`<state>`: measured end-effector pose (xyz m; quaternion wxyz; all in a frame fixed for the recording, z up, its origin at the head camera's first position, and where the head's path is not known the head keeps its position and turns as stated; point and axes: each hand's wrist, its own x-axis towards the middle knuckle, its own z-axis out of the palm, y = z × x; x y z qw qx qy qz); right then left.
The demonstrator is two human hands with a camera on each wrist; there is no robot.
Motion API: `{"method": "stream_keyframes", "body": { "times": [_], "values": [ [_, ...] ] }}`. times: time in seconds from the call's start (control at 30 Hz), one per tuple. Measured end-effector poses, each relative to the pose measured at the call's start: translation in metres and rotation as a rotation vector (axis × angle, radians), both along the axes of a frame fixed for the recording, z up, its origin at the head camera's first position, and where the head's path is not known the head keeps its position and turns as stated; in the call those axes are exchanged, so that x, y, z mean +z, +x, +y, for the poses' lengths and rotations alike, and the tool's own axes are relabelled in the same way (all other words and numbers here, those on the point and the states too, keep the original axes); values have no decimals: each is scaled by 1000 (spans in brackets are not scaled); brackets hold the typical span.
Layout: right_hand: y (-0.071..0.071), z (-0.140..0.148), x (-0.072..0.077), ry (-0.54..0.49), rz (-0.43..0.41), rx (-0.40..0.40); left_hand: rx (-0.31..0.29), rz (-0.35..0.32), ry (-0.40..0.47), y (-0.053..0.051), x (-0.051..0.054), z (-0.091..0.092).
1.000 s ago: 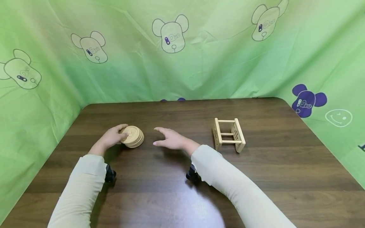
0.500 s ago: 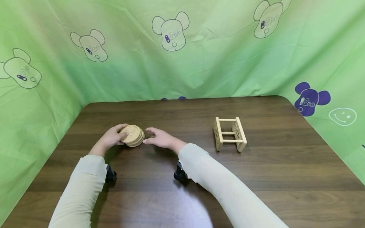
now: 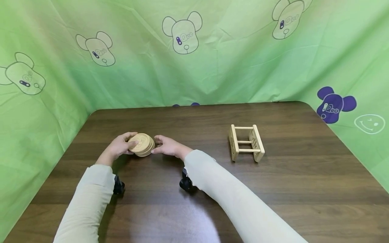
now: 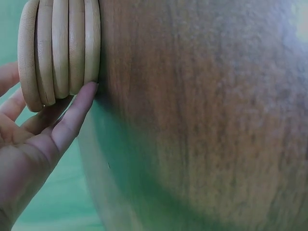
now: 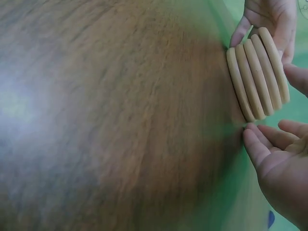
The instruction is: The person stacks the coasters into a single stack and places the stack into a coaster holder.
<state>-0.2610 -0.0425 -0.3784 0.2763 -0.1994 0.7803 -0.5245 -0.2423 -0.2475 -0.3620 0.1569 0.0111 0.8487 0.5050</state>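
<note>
A stack of several round wooden coasters [image 3: 141, 142] lies on the left part of the table, the top one engraved. My left hand [image 3: 118, 146] holds it from the left, thumb on the top face and fingers along the side. The left wrist view shows the rims of the coasters [image 4: 60, 53] slightly uneven, one fingertip by the lowest. At the stack's right side is my right hand [image 3: 169, 147], fingers slightly bent. From the right wrist, a small gap shows between the fingertips of that hand [image 5: 284, 166] and the coasters [image 5: 260, 79].
A small wooden rack [image 3: 249, 150] with two side panels joined by rods stands to the right on the brown table [image 3: 288, 175]. Green printed cloth [image 3: 231, 74] hangs around the table's back and sides. Black wrist cameras [image 3: 186, 182] sit under the sleeves.
My right hand has moved left across the table up to the stack, its fingers drawing closer together. The left hand has stayed on the coasters.
</note>
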Motion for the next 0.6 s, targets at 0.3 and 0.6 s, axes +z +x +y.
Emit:
{"method": "stream_keyframes", "body": {
  "times": [0.3,0.6],
  "values": [
    [-1,-10,-3,-1,17,-5,26,6,25,0,-3,2],
    [2,-14,-8,-88,-34,-55,50,7,74,-2,-7,-1]
  ]
}}
